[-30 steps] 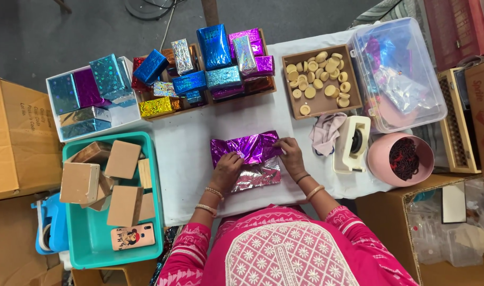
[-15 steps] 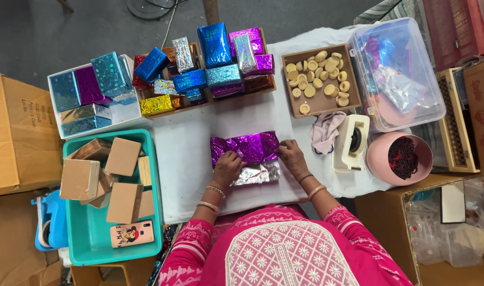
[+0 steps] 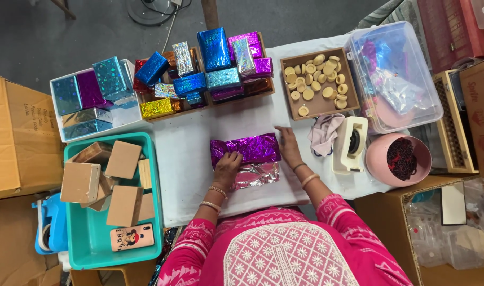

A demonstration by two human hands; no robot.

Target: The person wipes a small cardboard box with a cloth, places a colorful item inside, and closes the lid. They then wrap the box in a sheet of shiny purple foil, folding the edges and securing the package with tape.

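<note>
Both hands rest on a purple foil-wrapped parcel (image 3: pixel 245 149) in the middle of the white-covered table (image 3: pixel 186 175): the left hand (image 3: pixel 227 165) presses down on the parcel's near left part with fingers curled over the foil, and the right hand (image 3: pixel 287 146) lies flat against its right end, fingers stretched toward the far corner, gripping nothing. A second ago the foil still stood loose and puffed, with the right fingers pinching a fold at that end; now the sheet lies drawn tight into a neat long block, and only a silver flap (image 3: pixel 257 175) of the foil's underside shows on the near side, so the wrap looks closed along the top and held rather than fixed. A tape dispenser (image 3: pixel 349 144) stands just right of the right hand, beside a crumpled cloth (image 3: pixel 324 132) and a pink bowl (image 3: pixel 398 159) of dark bits. At the far edge sit wooden trays of shiny wrapped boxes (image 3: pixel 215 63) and a tray of pale round pieces (image 3: pixel 316 82); a teal tub (image 3: pixel 77 233) of plain brown blocks stands to the left, with cardboard cartons on the grey floor around.
</note>
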